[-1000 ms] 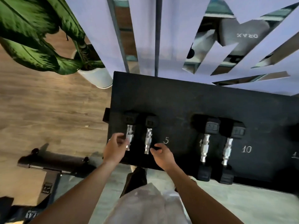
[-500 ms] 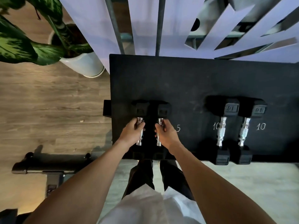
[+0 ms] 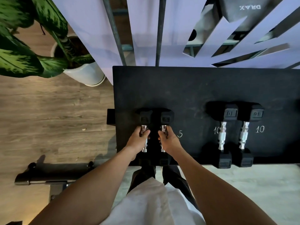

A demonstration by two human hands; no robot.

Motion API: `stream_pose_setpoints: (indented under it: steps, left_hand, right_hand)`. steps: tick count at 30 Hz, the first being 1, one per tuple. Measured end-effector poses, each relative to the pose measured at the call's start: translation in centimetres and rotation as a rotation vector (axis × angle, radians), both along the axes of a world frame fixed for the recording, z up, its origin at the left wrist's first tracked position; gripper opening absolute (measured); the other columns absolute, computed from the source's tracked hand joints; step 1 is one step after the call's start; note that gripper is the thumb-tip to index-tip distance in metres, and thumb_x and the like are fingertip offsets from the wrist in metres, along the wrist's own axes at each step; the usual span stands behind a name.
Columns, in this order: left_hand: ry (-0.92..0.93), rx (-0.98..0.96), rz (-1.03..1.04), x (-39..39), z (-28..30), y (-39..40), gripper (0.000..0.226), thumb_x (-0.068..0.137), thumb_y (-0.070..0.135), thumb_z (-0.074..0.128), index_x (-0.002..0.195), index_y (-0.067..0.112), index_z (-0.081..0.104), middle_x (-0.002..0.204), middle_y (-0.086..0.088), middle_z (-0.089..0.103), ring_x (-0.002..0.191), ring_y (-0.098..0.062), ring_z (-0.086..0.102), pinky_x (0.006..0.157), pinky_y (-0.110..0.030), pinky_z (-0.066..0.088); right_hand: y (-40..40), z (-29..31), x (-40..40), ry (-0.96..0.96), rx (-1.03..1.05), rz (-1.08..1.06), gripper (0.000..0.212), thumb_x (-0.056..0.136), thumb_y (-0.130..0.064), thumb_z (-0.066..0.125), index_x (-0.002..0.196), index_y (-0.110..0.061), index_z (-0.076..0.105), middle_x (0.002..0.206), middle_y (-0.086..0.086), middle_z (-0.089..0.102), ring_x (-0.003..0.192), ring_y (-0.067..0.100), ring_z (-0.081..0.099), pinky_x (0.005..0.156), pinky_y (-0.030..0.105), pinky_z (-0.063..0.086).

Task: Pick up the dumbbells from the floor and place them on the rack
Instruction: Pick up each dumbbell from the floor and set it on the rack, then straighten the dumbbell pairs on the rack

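Note:
Two small black hex dumbbells with chrome handles lie side by side on a black mat (image 3: 186, 88), next to a chalked "5". My left hand (image 3: 138, 140) is wrapped around the handle of the left 5 dumbbell (image 3: 143, 116). My right hand (image 3: 168, 140) grips the handle of the right 5 dumbbell (image 3: 166, 116). Both dumbbells' near heads are hidden in shadow below my wrists. A pair of 10 dumbbells (image 3: 222, 137) (image 3: 243, 137) lies to the right on the same mat, untouched.
A potted plant in a white pot (image 3: 84, 73) stands on the wood floor at the left. A black bench base (image 3: 53, 174) lies low on the left. A white slatted panel (image 3: 146, 30) with gear behind it rises past the mat. My legs stand at the mat's near edge.
Both hands have gone from reaching at the 5 dumbbells to closing fully around their handles. The view has shifted slightly; the dumbbells still lie on the mat.

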State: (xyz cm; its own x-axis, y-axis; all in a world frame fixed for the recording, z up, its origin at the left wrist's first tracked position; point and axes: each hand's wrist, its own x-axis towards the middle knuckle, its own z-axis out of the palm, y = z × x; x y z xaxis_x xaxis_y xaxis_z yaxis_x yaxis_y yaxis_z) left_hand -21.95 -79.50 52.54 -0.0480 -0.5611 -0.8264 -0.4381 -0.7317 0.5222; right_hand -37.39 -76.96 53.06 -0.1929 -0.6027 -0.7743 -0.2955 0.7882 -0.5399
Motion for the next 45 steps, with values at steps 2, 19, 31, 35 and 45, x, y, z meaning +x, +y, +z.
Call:
stream_pose_setpoints:
  steps: [2,19,31,35,45]
  left_hand:
    - [-0.008,0.044,0.003,0.2,0.5,0.4,0.026,0.095,0.049,0.055,0.116,0.034,0.053,0.116,0.002,0.063,0.108,-0.019,0.061,0.098,-0.040,0.051]
    - [-0.028,-0.089,-0.262,-7.6,8.6,8.2,0.009,0.093,0.030,0.059,0.098,0.024,0.065,0.093,-0.003,0.071,0.073,-0.014,0.065,0.059,-0.023,0.046]
    - [0.036,-0.149,-0.486,-26.5,12.6,23.8,0.012,0.097,0.030,0.054,0.099,0.023,0.064,0.084,0.000,0.071,0.071,-0.015,0.063,0.063,-0.027,0.044]
    - [0.060,-0.163,-0.548,-31.7,14.1,27.0,0.011,0.097,0.030,0.054,0.098,0.024,0.064,0.089,0.000,0.072,0.074,-0.015,0.065,0.068,-0.029,0.046]
    - [0.088,-0.168,-0.593,-42.4,15.4,27.7,0.015,0.098,0.026,0.054,0.104,0.016,0.065,0.089,-0.001,0.069,0.073,-0.015,0.062,0.062,-0.027,0.044]
  right_hand:
    - [0.2,0.4,0.0,0.028,0.017,0.037,0.028,0.101,-0.038,0.046,0.127,-0.027,0.046,0.095,0.002,0.067,0.079,0.019,0.065,0.065,0.029,0.048]
    - [13.3,7.7,-10.2,0.102,0.039,-0.055,0.014,0.090,-0.022,0.058,0.091,-0.031,0.068,0.097,0.003,0.074,0.094,0.025,0.071,0.087,0.035,0.058]
    - [31.4,11.2,-26.0,0.121,-0.095,-0.260,0.013,0.081,-0.028,0.055,0.074,-0.036,0.062,0.092,0.002,0.066,0.102,0.030,0.067,0.097,0.044,0.054]
    - [35.1,13.2,-31.2,0.127,-0.133,-0.351,0.014,0.079,-0.033,0.054,0.070,-0.037,0.065,0.094,0.004,0.071,0.102,0.031,0.069,0.093,0.046,0.057]
    - [37.5,14.9,-41.0,0.086,-0.101,-0.419,0.015,0.085,-0.027,0.054,0.078,-0.035,0.064,0.091,0.003,0.072,0.098,0.026,0.070,0.094,0.043,0.057]
